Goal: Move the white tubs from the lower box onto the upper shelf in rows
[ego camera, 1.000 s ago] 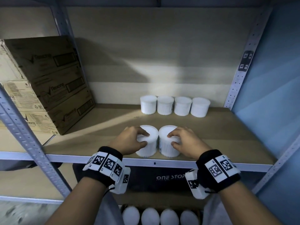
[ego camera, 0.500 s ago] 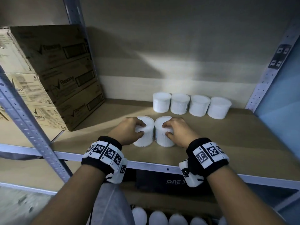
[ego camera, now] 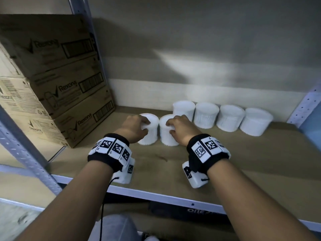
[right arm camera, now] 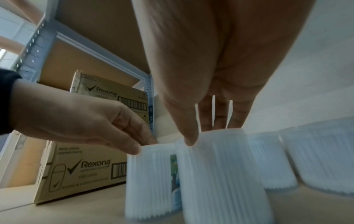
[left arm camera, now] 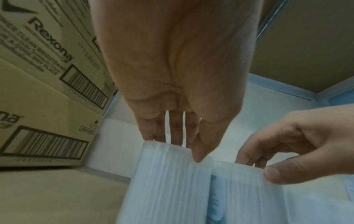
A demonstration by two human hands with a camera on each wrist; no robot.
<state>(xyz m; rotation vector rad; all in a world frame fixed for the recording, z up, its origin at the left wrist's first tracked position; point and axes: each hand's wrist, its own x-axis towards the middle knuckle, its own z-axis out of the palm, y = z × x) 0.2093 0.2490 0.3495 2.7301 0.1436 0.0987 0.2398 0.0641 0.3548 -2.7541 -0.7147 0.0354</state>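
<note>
two white tubs stand side by side on the upper shelf [ego camera: 243,159], their sides touching or nearly so. the left hand [ego camera: 133,129] grips the left tub [ego camera: 149,131] from above, thumb on the near side of its rim and fingers curled over the far side. the right hand [ego camera: 180,131] holds the right tub [ego camera: 167,134] the same way, thumb pinching the near rim. both tubs are short, slightly tapered cylinders with fine vertical ribs down the walls and flat tops; the right wrist view shows a strip of a coloured label [right arm camera: 174,171] in the gap between them, too blurred to read. behind and to the right, a row of four more tubs [ego camera: 222,117] stands against the back wall, close together. a stack of brown rexona cartons [ego camera: 57,84] sits at the left end of the shelf. the tubs seem to rest on the board, though motion blur makes that uncertain.
</note>
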